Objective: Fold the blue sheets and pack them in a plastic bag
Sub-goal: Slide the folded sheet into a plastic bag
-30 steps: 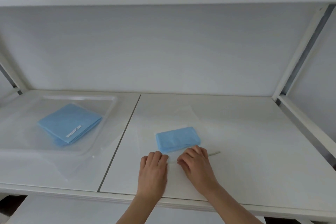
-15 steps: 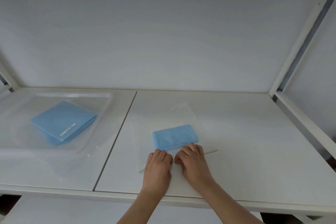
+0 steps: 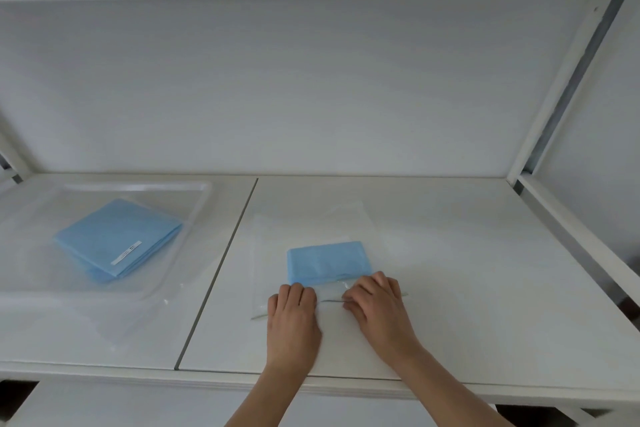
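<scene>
A small folded blue sheet (image 3: 329, 262) lies inside a clear plastic bag (image 3: 311, 225) on the white shelf, right of the seam. The bag's mouth strip (image 3: 329, 302) runs across just below the sheet, towards me. My left hand (image 3: 292, 319) presses its fingers down on the left part of that strip. My right hand (image 3: 381, 308) has curled fingers and pinches the strip at its right part. A short gap of strip shows between the two hands.
A larger stack of folded blue sheets (image 3: 117, 239) with a white label lies in clear plastic packaging (image 3: 194, 204) on the left board. A seam (image 3: 221, 267) splits the shelf. A white upright post (image 3: 554, 97) stands at the right, with the back wall behind.
Half a second ago my fingertips met at the middle of the strip. They have slid apart along it, the left hand leftward and the right hand rightward.
</scene>
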Demonstrator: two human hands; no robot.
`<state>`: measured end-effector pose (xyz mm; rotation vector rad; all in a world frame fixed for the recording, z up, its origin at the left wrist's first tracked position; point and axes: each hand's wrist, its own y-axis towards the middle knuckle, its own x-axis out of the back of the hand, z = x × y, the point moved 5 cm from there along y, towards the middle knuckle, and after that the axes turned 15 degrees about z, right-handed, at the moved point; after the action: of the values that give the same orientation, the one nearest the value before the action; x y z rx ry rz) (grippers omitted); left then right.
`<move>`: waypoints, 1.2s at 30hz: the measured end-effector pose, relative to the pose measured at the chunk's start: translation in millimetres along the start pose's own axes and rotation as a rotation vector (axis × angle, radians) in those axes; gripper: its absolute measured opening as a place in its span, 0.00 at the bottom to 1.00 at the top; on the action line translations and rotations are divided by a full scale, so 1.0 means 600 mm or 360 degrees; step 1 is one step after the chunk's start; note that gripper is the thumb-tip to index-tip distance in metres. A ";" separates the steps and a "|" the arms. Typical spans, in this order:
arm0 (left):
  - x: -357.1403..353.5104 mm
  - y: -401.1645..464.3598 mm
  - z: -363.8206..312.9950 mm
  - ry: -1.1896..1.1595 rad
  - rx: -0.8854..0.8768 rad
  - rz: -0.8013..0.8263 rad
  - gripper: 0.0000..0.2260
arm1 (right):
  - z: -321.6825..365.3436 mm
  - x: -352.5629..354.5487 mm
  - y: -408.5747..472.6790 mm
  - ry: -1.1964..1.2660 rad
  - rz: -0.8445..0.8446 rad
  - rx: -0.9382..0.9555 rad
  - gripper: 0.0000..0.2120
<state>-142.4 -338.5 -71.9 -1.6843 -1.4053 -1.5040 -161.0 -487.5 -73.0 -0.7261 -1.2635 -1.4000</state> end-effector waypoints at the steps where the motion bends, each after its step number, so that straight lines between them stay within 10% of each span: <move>1: -0.001 0.000 0.000 -0.0024 -0.0041 -0.0010 0.14 | -0.006 0.003 -0.002 -0.0010 -0.0005 -0.0019 0.02; 36: -0.017 0.006 0.044 -0.0071 -0.0233 0.0159 0.07 | -0.102 0.033 -0.051 -0.0051 -0.0050 -0.0206 0.10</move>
<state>-126.5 -321.0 -87.5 -1.8578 -1.2393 -1.5548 -182.2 -555.1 -79.2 -0.8227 -1.2221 -1.5114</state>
